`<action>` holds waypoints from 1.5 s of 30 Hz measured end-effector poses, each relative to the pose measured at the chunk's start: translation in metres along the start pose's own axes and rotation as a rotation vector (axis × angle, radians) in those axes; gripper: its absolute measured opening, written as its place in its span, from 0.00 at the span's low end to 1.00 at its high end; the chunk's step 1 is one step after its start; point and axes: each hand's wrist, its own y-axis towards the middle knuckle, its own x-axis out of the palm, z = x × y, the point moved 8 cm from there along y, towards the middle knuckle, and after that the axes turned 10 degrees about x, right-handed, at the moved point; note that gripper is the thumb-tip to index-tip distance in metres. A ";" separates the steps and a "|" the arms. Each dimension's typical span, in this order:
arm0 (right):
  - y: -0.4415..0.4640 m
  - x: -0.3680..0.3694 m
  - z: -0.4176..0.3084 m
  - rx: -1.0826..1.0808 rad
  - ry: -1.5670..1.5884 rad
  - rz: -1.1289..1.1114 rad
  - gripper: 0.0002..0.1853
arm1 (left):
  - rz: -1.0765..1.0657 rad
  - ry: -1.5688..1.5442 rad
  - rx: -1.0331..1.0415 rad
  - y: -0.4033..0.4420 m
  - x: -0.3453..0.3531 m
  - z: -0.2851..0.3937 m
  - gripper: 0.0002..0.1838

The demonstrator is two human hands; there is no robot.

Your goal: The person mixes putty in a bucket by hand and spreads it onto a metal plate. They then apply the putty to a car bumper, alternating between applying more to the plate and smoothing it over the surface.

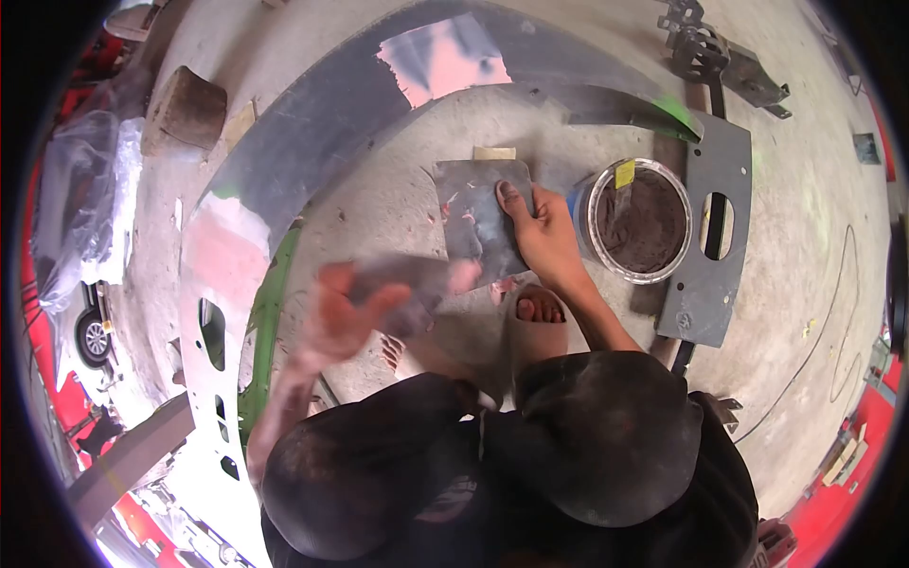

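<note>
My right hand (544,232) holds a flat grey plate (464,194) by its right edge, the thumb lying on top. Smears of pink and grey stuff mark the plate's face. Blurred by motion, my left hand (346,308) grips a dark flat spreader (412,289). A dab of pink paste (464,275) shows at the spreader's right end, over the plate's lower part. Right of my right hand stands an open round tub (644,222) of dark grey-brown paste, with a yellow label on its rim.
A large curved grey panel (322,118) with pink filler patches arches around the front and left. Beyond the tub lies a grey metal piece (705,284) with holes. Black brackets (724,62) are at the upper right, a brown block (189,109) at the upper left.
</note>
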 end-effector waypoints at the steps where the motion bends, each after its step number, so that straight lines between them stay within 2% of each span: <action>1: -0.001 0.000 0.002 -0.003 -0.032 -0.023 0.21 | 0.086 -0.032 -0.016 0.003 -0.017 0.007 0.12; 2: 0.000 0.004 0.001 -0.014 -0.065 -0.055 0.23 | 0.183 -0.059 -0.033 0.006 -0.031 0.007 0.12; 5: -0.014 0.022 -0.028 -0.204 -0.029 -0.114 0.20 | 0.117 0.019 -0.135 0.022 -0.043 -0.016 0.12; 8: -0.019 0.021 -0.037 -0.225 -0.093 -0.121 0.20 | 0.171 0.001 -0.029 0.029 -0.044 -0.016 0.11; 11: -0.013 0.017 -0.014 -0.055 -0.098 -0.101 0.20 | 0.099 0.073 -0.088 0.027 -0.030 -0.041 0.11; 14: -0.009 0.019 -0.009 -0.112 -0.043 -0.102 0.21 | 0.059 -0.031 -0.031 0.025 -0.006 -0.031 0.13; 17: -0.006 0.015 -0.006 -0.119 -0.115 -0.056 0.21 | -0.048 0.044 0.095 0.012 0.023 -0.022 0.13; 20: -0.003 0.006 -0.004 -0.003 -0.081 -0.043 0.20 | -0.129 -0.011 0.151 -0.002 0.027 -0.007 0.11; 21: -0.002 0.003 -0.003 0.008 -0.045 -0.049 0.20 | -0.014 -0.263 -0.035 -0.011 0.022 -0.017 0.09; 24: 0.002 0.004 0.003 0.066 0.111 -0.087 0.18 | 0.452 -0.143 0.289 -0.020 -0.017 0.023 0.10; 25: 0.003 0.011 0.005 0.097 0.197 -0.111 0.17 | 0.434 0.160 0.470 -0.018 -0.015 0.032 0.15; 28: 0.002 0.031 -0.002 0.211 0.463 -0.193 0.17 | 0.399 0.598 0.769 -0.027 0.020 0.045 0.16; 29: 0.000 0.034 -0.003 0.255 0.553 -0.212 0.17 | 0.472 0.699 0.838 -0.028 0.029 0.047 0.16; 32: -0.001 0.032 0.002 0.301 0.591 -0.269 0.17 | 0.637 0.660 0.830 -0.029 0.043 0.033 0.20; 35: -0.005 0.025 0.005 0.407 0.606 -0.223 0.17 | 0.637 0.663 0.794 -0.026 0.059 0.003 0.18; 38: -0.007 0.021 -0.006 0.362 0.686 -0.264 0.16 | 0.180 0.677 0.631 -0.019 0.080 -0.023 0.14; 39: -0.004 0.017 -0.010 0.310 0.649 -0.289 0.16 | 0.302 0.513 0.660 -0.018 0.069 -0.022 0.11; 42: -0.001 0.009 -0.010 0.190 0.557 -0.281 0.16 | 0.459 -0.269 -0.020 -0.012 0.031 -0.078 0.10; 43: 0.001 0.013 -0.011 0.154 0.529 -0.248 0.16 | 0.574 -0.739 -0.098 -0.003 0.028 -0.066 0.13; 45: -0.001 0.023 -0.014 0.105 0.477 -0.203 0.16 | 0.395 -1.036 -0.259 0.000 0.040 -0.066 0.18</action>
